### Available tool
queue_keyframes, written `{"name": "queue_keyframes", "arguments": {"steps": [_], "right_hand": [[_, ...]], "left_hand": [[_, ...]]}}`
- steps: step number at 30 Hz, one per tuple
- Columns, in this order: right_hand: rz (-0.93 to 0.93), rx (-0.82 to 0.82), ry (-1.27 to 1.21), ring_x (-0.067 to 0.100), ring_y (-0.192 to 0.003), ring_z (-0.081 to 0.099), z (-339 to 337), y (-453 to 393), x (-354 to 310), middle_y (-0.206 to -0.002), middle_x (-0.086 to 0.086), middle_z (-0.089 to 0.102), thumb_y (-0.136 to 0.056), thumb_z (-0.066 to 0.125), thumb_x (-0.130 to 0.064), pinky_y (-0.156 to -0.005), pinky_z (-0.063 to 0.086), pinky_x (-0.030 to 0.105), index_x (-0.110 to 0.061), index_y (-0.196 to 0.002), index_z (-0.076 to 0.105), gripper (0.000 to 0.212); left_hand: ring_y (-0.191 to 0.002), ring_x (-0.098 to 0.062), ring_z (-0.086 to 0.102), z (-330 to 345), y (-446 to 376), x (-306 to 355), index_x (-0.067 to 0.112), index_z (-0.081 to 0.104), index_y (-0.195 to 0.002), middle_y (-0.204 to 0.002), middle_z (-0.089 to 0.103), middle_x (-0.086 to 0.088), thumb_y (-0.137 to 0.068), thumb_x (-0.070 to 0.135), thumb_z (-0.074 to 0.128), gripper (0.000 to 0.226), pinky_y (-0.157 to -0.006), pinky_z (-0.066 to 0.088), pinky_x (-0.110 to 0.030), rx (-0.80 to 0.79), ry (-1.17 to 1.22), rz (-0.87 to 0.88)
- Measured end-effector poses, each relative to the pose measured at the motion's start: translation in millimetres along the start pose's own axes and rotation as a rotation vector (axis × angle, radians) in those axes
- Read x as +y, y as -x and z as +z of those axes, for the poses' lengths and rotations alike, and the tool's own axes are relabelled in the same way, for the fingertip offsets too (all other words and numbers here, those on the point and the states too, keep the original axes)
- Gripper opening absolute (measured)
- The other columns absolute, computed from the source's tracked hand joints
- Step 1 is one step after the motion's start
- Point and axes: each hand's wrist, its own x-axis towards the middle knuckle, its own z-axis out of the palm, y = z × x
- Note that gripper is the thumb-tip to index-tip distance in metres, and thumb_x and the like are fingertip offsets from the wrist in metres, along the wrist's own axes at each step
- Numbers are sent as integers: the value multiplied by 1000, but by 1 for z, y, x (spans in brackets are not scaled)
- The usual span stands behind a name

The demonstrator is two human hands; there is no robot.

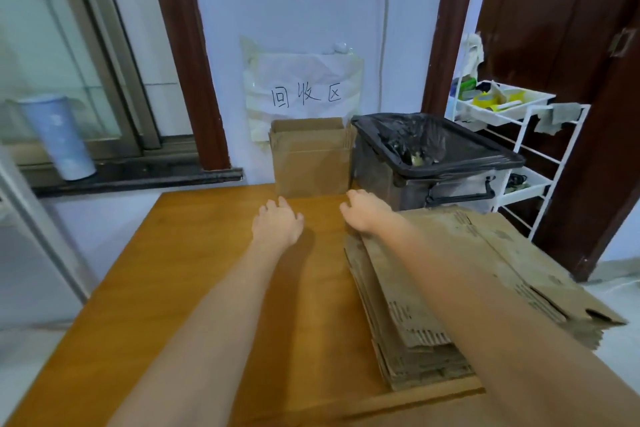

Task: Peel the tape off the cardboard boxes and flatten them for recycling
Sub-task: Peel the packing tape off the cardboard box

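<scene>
Just beyond the fingers of both hands, an upright brown cardboard box [311, 156] with its top flaps open stands at the far edge of the orange-brown wooden tabletop [194, 253], against the wall under a white paper sign with handwritten characters [304, 94]. The left hand [277, 222] and right hand [367, 210] both reach toward it with fingers loosely spread, holding nothing and not yet touching it. Under the right forearm lies a stack of flattened brown cardboard [433, 288], so the step in hand looks like fetching the next box. The next move likely calls for gripping its two sides and drawing it closer. Whether tape remains on it cannot be made out; its base is hidden by the hands. Beside it, right of the right fingers, sits a bin lined with a black bag [440, 152].
</scene>
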Motion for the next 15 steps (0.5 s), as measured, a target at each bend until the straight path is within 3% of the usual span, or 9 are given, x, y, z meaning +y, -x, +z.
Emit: {"name": "queue_keyframes", "arguments": {"steps": [4, 9, 15], "right_hand": [[87, -3, -149, 34, -131, 38, 1, -43, 0, -148, 17, 33, -101, 32, -34, -106, 37, 44, -7, -147, 25, 54], [248, 32, -419, 37, -139, 28, 5, -99, -3, -156, 19, 15, -100, 41, -32, -112, 31, 45, -2, -151, 1, 72], [345, 111, -480, 37, -135, 34, 22, -137, 7, -152, 19, 22, -95, 52, -26, -107, 37, 44, -1, -149, 8, 75]], "left_hand": [[-138, -37, 28, 2, -42, -13, 2, 10, -151, -152, 26, -22, -102, 37, 32, 64, -109, 29, -43, 18, 71, -39], [-140, -36, 25, 11, -98, -19, 4, 7, -152, -154, 23, -21, -101, 39, 36, 69, -111, 27, -44, 27, 204, -73], [-141, -36, 25, 24, -144, -20, 6, -1, -152, -155, 20, -19, -98, 36, 45, 77, -112, 26, -43, 64, 414, -86]]}}
